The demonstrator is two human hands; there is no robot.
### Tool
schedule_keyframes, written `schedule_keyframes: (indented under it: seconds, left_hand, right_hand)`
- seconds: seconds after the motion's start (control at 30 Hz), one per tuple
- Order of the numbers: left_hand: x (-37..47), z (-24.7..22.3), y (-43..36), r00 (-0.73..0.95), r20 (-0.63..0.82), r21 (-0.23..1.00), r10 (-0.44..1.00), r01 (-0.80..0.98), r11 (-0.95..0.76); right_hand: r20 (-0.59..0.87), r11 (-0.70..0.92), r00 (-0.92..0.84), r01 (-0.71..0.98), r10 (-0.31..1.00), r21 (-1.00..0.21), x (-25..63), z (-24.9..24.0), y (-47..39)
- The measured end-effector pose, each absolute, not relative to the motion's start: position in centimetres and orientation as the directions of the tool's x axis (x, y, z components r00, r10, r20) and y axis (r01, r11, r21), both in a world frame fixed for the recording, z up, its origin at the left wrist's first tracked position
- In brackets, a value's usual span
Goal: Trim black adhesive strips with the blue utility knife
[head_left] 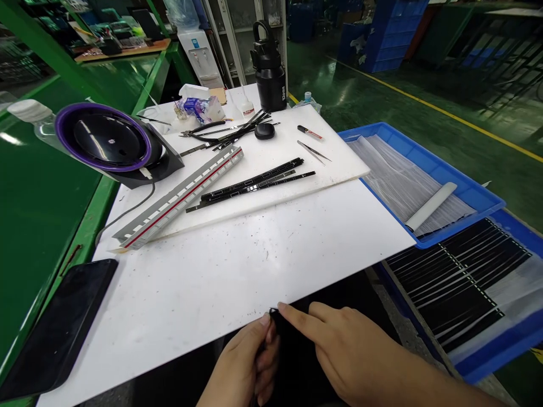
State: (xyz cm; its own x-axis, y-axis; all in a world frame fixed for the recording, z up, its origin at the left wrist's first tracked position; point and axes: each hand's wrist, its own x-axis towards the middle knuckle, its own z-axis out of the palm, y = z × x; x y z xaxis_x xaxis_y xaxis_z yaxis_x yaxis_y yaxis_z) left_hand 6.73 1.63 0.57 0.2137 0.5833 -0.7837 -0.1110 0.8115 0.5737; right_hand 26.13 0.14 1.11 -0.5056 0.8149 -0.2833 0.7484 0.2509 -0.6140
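At the table's front edge my left hand (pixel 250 356) is closed, its thumb pressed on the fingers, pinching a thin black strip (pixel 273 311) whose small end pokes out above the thumb. Most of the strip is hidden by the fingers and the dark background. My right hand (pixel 343 342) points its index finger at that end, the fingertip touching or almost touching it. Its other fingers are loosely bent and seem to hold nothing. Farther back, several long black strips (pixel 254 183) lie across a white foam board (pixel 335 167), with tweezers (pixel 313 151) behind them.
A grey slotted rail (pixel 182 195) with a red line lies left of the strips. A purple-rimmed fan (pixel 108 135), a phone (pixel 59 322), pliers (pixel 203 130) and a black bottle (pixel 270 73) are around the table (pixel 237 271). Blue trays (pixel 479 206) stand at right.
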Motion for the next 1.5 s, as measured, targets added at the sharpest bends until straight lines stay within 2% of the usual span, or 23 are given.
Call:
schedule_keyframes:
  seconds: [0.37,1.0,1.37,1.5]
  left_hand:
    - [6.7,0.5,1.3,0.204,-0.777,0.593,0.596,-0.081,0.801]
    - [7.1,0.6,1.5,0.168,-0.797,0.576,0.580,-0.077,0.814]
    - [7.0,0.3,1.5,0.144,-0.793,0.595,0.592,-0.028,0.803]
    - [6.7,0.2,1.7,0.167,-0.785,0.601,0.596,-0.024,0.799]
  right_hand:
    - [-0.251,0.291,-0.513,0.753,0.821,-0.590,26.0,1.2,0.3]
    - [-0.174,0.447,-0.543,0.803,0.822,-0.394,26.0,1.1,0.2]
    - [-0.218,0.418,-0.525,0.819,0.823,-0.394,25.7,1.6,0.4]
    - [-0.222,0.373,-0.508,0.810,0.832,-0.452,26.0,1.8,0.4]
